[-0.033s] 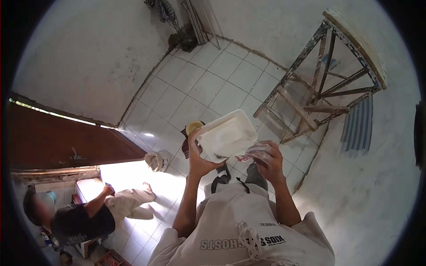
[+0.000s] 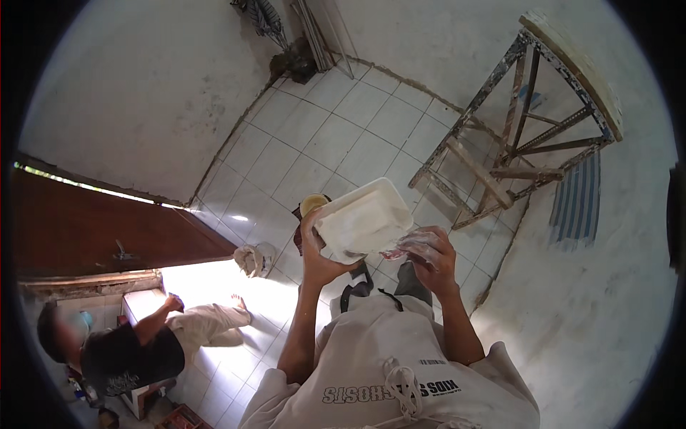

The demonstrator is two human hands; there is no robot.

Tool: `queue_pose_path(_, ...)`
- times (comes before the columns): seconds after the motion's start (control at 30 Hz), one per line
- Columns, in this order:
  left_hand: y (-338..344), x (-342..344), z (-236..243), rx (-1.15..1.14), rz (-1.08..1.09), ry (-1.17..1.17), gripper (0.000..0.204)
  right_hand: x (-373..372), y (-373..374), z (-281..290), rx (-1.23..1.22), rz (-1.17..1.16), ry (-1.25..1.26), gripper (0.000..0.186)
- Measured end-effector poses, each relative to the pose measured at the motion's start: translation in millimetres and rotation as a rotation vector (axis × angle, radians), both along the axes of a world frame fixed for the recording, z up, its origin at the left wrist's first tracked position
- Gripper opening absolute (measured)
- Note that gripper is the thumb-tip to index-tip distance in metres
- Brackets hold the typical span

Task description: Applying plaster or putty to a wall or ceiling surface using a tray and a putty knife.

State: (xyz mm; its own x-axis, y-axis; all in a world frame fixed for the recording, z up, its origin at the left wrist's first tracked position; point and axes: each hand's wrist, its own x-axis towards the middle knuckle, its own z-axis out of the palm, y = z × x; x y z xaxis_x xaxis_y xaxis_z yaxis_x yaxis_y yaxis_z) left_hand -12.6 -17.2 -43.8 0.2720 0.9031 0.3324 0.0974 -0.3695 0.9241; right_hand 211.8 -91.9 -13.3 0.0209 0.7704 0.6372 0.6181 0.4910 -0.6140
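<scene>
Left hand [image 2: 323, 252]: your thumb and fingers, parted, hold the white tray [image 2: 384, 188].
Right hand [image 2: 432, 255]: your whitened fingers curl onto a reddish thing [image 2: 391, 254].

Tally. Wearer's own: left hand [image 2: 318, 252], 1; right hand [image 2: 434, 259], 1; total 2. White tray [image 2: 368, 216], 1. Red item [image 2: 392, 254], 1, partly hidden. Seated co-worker [image 2: 136, 357], 1. Metal frame [image 2: 554, 131], 1. Blue-striped patch [image 2: 577, 200], 1. Brown door [image 2: 107, 232], 1. Pale bag-like container [image 2: 250, 262], 1. Round yellowish vessel [image 2: 311, 204], 1. Floor tiles [image 2: 304, 129]: many, uncounted.
</scene>
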Motion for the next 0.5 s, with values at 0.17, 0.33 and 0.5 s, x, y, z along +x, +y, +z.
queue_pose_path(0.17, 4, -28, 3, 0.041, -0.053, 0.045, 0.116, -24, 7, -8, 0.090, -0.063, 0.403, 0.020)
queue_pose_path(0.33, 7, -31, -14, -0.248, -0.198, -0.107, 0.112, -14, 33, -15, -0.381, -0.131, 0.647, 0.016)
queue_pose_path(0.5, 11, -43, -9, -0.273, -0.247, -0.090, 0.110, -18, 80, 2, -0.434, 0.081, 0.253, 0.023)
